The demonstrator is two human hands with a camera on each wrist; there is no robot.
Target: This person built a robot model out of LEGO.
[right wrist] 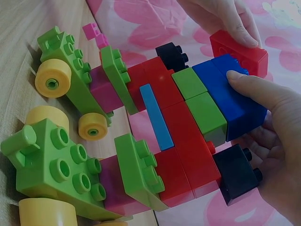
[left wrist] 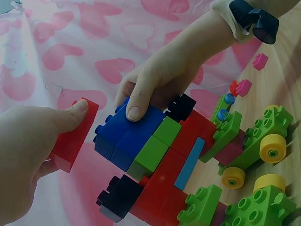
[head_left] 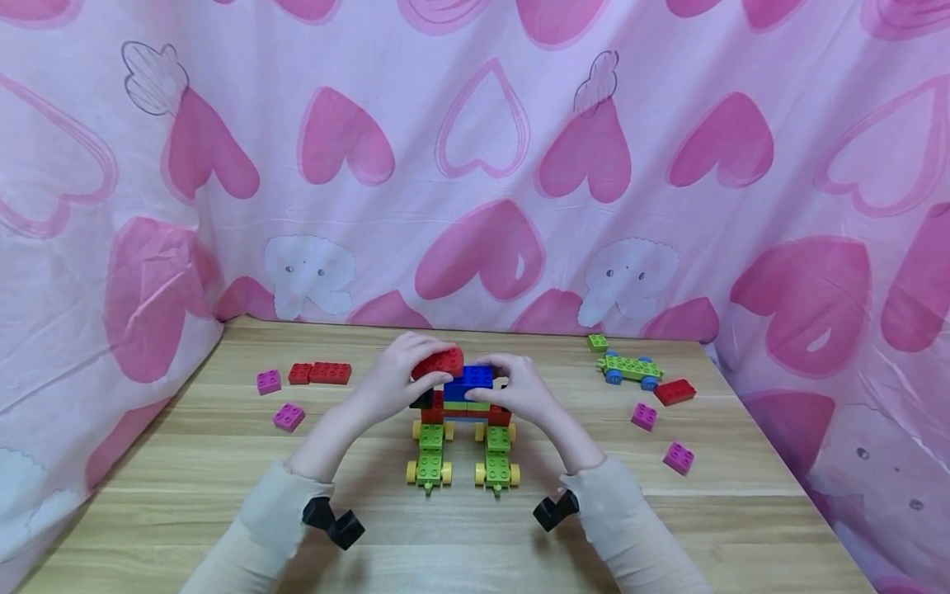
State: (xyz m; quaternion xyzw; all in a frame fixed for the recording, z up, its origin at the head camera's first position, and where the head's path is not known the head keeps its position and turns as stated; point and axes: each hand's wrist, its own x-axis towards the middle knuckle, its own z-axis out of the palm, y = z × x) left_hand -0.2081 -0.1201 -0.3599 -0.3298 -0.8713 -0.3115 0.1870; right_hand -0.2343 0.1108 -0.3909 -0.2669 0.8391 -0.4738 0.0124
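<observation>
A block build (head_left: 463,404) of red, green, blue and black bricks stands on two green wheeled bases (head_left: 430,462) at the table's middle. My left hand (head_left: 426,351) pinches a red brick (head_left: 439,361) at the build's upper left, just beside the blue top bricks (head_left: 477,377). In the left wrist view the red brick (left wrist: 73,136) is tilted and apart from the blue brick (left wrist: 127,136). My right hand (head_left: 505,384) grips the blue brick, thumb on one side (right wrist: 263,94) and fingers behind. The red brick (right wrist: 240,49) hangs behind the blue one (right wrist: 230,94).
Loose on the wooden table (head_left: 185,478): magenta bricks (head_left: 268,381) (head_left: 288,417) and red bricks (head_left: 320,374) at left; a green wheeled piece (head_left: 629,368), a small green brick (head_left: 597,342), a red brick (head_left: 674,392) and magenta bricks (head_left: 643,416) (head_left: 679,457) at right. Pink heart cloth (head_left: 475,165) hangs behind and beside.
</observation>
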